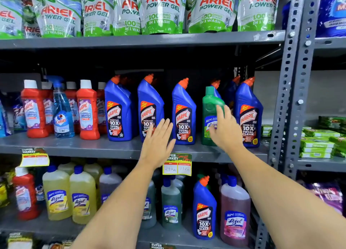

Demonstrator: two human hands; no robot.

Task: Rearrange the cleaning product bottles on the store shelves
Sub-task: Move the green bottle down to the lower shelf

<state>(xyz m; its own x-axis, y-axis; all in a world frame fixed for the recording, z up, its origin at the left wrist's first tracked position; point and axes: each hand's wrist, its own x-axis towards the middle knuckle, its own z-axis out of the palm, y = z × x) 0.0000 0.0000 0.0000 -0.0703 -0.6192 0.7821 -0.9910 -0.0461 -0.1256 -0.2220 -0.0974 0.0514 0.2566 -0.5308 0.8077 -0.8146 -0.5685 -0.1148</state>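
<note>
We are reaching for the green bottle [210,116], the odd one among the blue Harpic bottles [184,114] near the right end of the middle shelf [74,145]. Our right hand [224,127] is spreading open against it, not yet gripping; our left hand [159,138] is hovering flat and empty. Next we are needing to close the fingers and lift it clear.

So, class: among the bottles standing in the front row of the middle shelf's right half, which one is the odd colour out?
The green bottle, under the right hand. Its front-row neighbours are blue Harpic bottles with orange caps.
</note>
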